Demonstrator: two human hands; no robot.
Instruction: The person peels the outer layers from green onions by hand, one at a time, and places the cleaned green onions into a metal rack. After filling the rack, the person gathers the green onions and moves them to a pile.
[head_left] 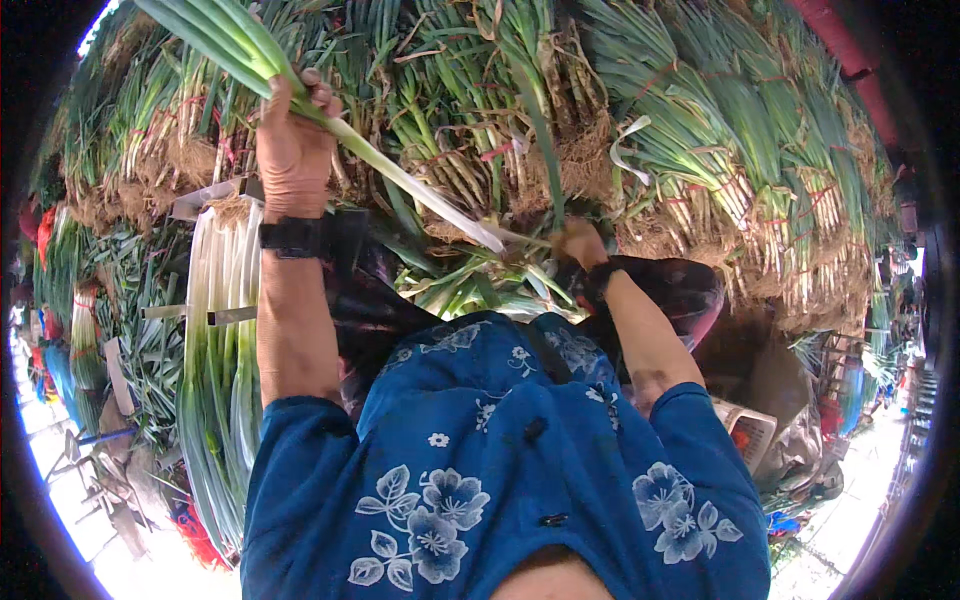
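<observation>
My left hand [293,150], raised at the upper left, is closed round a long green onion [405,182]. Its green leaves go up past the top edge, and its white end slants down to the right. My right hand [580,243] is closed by that white end, slightly blurred. From its fingers a thin pale strip runs to the stalk's tip, and a long green outer leaf [543,145] stands up above them. Left of my left forearm, cleaned green onions [222,270] lie side by side on a metal rack [232,316], white ends away from me.
Tied bundles of green onions with roots [690,130] are heaped across the far side. Loose leaves [480,290] lie between my knees. More leaves [150,320] pile up beyond the rack at left. A brown sack [790,410] stands at my right.
</observation>
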